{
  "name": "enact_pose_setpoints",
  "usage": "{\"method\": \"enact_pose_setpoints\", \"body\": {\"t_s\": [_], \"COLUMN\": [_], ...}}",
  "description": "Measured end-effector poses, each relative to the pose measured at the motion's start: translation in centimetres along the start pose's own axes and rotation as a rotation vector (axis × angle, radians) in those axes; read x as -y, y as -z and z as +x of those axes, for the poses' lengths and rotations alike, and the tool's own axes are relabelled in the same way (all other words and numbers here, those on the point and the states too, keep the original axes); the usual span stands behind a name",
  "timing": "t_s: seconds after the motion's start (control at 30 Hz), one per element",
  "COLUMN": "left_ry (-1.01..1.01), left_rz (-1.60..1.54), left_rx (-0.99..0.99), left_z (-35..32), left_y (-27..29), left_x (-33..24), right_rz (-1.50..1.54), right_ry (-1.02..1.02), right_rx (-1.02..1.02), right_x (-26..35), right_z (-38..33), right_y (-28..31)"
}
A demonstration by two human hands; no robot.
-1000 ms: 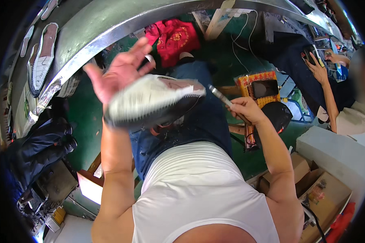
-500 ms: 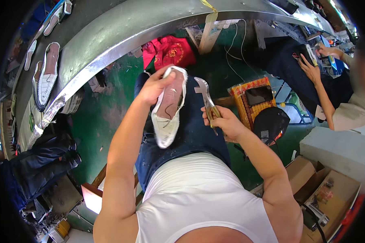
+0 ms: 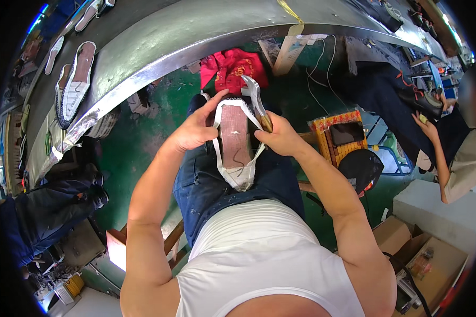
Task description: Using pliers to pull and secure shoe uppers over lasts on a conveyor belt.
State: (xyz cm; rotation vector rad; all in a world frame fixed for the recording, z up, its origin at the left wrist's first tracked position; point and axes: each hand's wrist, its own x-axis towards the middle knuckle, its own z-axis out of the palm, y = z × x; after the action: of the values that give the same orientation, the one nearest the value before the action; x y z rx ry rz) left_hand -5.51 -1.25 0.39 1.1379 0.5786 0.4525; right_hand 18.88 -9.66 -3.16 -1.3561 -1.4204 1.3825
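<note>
In front of my lap I hold a shoe upper [image 3: 238, 177], its reddish-brown insole [image 3: 234, 132] facing up and its white edge curling around it. A dark lace-like strand lies across the insole near the end closest to me. My left hand [image 3: 200, 126] grips the shoe's left side, thumb on the edge. Within my right hand [image 3: 280, 136] are metal lasting pincers [image 3: 255, 99] with brass-coloured handles; their curved head points away, just beyond the shoe's far right edge. My right thumb presses the shoe's right edge. The fingers beneath are hidden.
A metal-edged bench [image 3: 158, 50] curves across the far side, with more shoe uppers [image 3: 79, 79] at its left. Beyond lies a red cloth [image 3: 232, 68]. Right of me are a beaded seat [image 3: 328, 140] with a phone [image 3: 347, 133], an open carton [image 3: 433, 264] and a co-worker's hand [image 3: 428, 127].
The shoe has swung upright and slightly right, facing up. My right hand has brought the pincers up against its right side, and my thumb now touches its edge.
</note>
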Motion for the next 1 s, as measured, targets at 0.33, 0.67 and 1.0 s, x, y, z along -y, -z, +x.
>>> {"method": "enact_pose_setpoints", "body": {"t_s": [0.33, 0.67, 1.0], "left_ry": [-0.129, -0.155, -0.168], "left_rz": [0.347, 0.071, 0.339], "left_rx": [-0.249, -0.108, -0.221], "left_z": [2.6, -0.8, -1.6], "left_y": [-3.3, -1.8, -1.7], "left_x": [0.8, 1.5, 2.0], "right_rz": [-0.351, -0.061, 0.424], "right_ry": [0.532, -0.044, -0.368], "right_rx": [-0.352, -0.145, 0.104], "right_x": [4.5, 5.1, 4.7], "right_z": [2.7, 0.2, -8.7], "right_y": [0.2, 3.2, -3.8]}}
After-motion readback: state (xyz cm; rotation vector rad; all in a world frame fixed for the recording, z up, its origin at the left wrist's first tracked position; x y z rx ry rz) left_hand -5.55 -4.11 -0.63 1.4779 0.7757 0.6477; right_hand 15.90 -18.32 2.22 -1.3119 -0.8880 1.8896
